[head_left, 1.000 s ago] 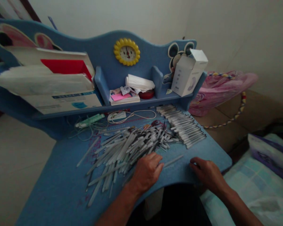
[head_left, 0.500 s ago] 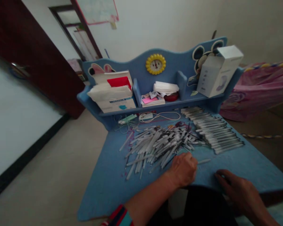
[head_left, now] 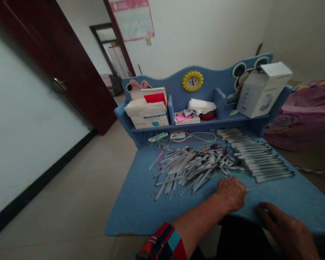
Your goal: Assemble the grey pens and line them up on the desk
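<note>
A loose heap of white and grey pen tubes lies in the middle of the blue desk. To its right, finished pens lie side by side in a neat row. My left hand rests knuckles-up just below the heap. Its fingers are curled over a single white pen tube, and only the tube's tip shows. My right hand lies at the desk's near edge with its fingers loosely flat on the surface and nothing in them.
The desk's back shelf holds books and papers, a yellow clock, a small paper stack and a white box. A white cable lies under the shelf. A dark door and bare floor are at the left, and pink fabric at the right.
The view has swung left and pulled back, bringing the door and floor into sight. My left hand has closed over the single tube that lay between my hands. My right hand stays at the edge.
</note>
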{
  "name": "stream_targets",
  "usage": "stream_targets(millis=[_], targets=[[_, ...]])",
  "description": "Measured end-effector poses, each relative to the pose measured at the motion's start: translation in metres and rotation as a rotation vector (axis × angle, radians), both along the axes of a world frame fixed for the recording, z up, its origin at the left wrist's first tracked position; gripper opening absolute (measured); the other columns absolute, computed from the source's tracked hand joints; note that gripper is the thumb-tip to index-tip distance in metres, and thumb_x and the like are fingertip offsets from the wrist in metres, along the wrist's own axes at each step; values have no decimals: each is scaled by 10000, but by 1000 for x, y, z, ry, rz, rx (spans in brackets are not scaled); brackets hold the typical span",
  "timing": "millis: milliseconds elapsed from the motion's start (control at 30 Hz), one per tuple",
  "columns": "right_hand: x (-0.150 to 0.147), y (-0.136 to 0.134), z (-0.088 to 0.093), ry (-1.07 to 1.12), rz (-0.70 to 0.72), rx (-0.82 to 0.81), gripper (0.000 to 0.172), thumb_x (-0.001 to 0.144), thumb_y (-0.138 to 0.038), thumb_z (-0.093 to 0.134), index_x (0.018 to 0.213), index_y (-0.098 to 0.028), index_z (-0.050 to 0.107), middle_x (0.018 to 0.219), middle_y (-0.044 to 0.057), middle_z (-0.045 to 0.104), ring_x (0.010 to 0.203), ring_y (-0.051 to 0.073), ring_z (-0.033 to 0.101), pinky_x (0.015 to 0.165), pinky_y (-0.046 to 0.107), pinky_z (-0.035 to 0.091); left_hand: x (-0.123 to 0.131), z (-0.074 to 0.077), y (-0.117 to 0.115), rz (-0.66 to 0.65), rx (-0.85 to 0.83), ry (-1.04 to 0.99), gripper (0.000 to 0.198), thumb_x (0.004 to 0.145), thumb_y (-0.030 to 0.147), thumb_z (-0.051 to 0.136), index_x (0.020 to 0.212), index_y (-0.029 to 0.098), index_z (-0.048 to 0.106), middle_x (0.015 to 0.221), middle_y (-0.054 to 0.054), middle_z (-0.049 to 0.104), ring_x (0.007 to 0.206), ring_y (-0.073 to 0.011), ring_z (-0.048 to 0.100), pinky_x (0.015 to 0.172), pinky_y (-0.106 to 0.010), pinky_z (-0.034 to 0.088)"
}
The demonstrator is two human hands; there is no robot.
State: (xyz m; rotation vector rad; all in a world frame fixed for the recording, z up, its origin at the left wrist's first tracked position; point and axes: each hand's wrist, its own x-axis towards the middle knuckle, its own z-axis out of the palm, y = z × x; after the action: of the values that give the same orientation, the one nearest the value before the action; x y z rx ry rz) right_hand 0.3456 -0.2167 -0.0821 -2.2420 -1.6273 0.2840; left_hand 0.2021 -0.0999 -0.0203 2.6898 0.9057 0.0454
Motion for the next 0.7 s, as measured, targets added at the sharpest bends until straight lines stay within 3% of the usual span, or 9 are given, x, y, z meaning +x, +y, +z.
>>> stream_targets(millis=[167,267,367,433,700], targets=[[0,0,-4,-14,22,28,310,783,-395,384,874,-303,667,719,46,717,576,237,651,518,319,448,-20,12,6,50,-69,-136,178,740,207,526,855,140,645,870,-132,662,793,-243,628,615,-308,462],[-1,2,-4,8,6,20,292,770,-394,396,854,-315,664,712,35,717,577,234,653,509,312,449,-38,22,16,125,-334,-435,99,720,199,568,766,148,640,758,-52,658,739,-174,603,645,-259,456],[-2,4,-1,3,16,18,273,761,-393,414,844,-318,663,759,29,723,577,228,654,507,307,454,-59,30,26,288,-697,-677,82,672,210,611,727,148,618,619,6,596,527,-95,503,498,-205,405],[-3,5,1,-6,27,12,267,761,-392,423,850,-315,661,796,26,726,586,222,658,522,303,461,-72,33,33,324,-905,-785,128,640,220,635,737,144,602,599,14,593,461,-73,450,435,-189,371],[-14,16,17,19,-51,-155,364,848,-456,328,934,-268,628,752,24,722,725,239,681,627,313,469,-94,29,52,372,-1187,-1021,185,650,218,655,792,132,574,636,-19,655,370,-30,388,354,-155,238]])
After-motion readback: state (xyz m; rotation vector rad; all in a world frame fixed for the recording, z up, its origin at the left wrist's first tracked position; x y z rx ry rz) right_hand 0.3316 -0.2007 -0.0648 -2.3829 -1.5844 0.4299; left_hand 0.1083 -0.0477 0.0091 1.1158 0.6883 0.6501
